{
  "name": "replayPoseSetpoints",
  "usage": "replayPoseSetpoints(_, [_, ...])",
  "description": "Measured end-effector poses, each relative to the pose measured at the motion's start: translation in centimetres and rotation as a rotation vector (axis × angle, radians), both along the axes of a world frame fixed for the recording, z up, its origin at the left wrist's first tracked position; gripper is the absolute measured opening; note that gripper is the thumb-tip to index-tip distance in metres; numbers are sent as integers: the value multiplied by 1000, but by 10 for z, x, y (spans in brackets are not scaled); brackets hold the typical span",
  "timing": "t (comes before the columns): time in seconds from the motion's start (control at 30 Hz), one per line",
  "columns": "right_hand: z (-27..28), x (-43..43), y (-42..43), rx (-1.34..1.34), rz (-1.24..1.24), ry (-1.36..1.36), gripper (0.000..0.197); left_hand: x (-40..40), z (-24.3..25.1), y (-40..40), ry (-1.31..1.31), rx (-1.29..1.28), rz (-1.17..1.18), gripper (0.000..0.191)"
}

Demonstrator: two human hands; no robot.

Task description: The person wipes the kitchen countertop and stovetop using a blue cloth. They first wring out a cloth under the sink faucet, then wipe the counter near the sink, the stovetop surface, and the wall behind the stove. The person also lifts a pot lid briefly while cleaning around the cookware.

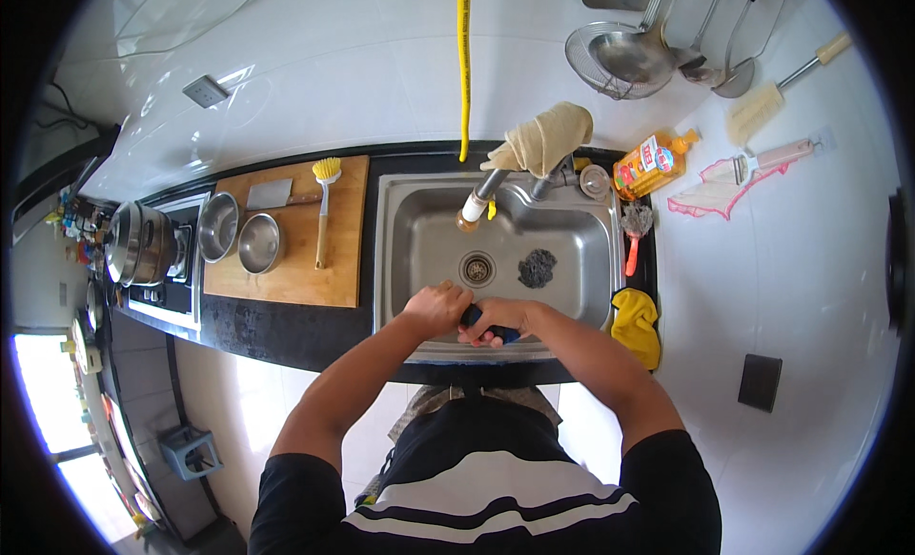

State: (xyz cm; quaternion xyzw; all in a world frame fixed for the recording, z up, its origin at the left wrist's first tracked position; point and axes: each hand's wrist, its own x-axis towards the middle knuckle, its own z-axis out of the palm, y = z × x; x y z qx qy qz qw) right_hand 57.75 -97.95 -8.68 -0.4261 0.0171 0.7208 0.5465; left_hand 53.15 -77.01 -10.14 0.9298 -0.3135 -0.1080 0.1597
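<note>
Both hands meet over the front edge of the stainless steel sink (597, 319). My right hand (500, 320) is closed around a dark object with blue parts (506, 333), mostly covered by the fingers. Against its left end, my left hand (439, 308) is bent into a fist; whether it grips the object too cannot be told. Behind the hands are the round drain (477, 269) and, to its right, a dark grey scouring pad (537, 268) on the basin floor. A faucet (492, 184) with a beige cloth (547, 136) draped over it reaches above the basin.
Left of the sink, a wooden cutting board (307, 287) bears a cleaver (270, 194), two metal bowls (261, 244) and a yellow-bristled brush (323, 212). A pot (139, 244) stands on the stove. Right are an orange soap bottle (650, 165) and a yellow cloth (635, 326).
</note>
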Motion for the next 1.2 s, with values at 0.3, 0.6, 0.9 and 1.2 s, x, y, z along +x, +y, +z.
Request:
replayPoseSetpoints(0.3, [11, 0, 14, -394, 352, -1619, 27, 28, 55, -24, 488, 225, 377, 22])
replayPoseSetpoints(0.6, [-66, -2, 5, -135, 62, -2138, 24, 0, -11, -20, 1186, -614, 851, 12])
replayPoseSetpoints(0.9, [-81, 0, 22, -115, 17, -2232, 19, -11, -17, -11, 1484, -1001, 1011, 17])
replayPoseSetpoints(1.2, [-30, -12, 33, -489, 10, -1737, 41, -3, -38, 8, 170, -144, 751, 69])
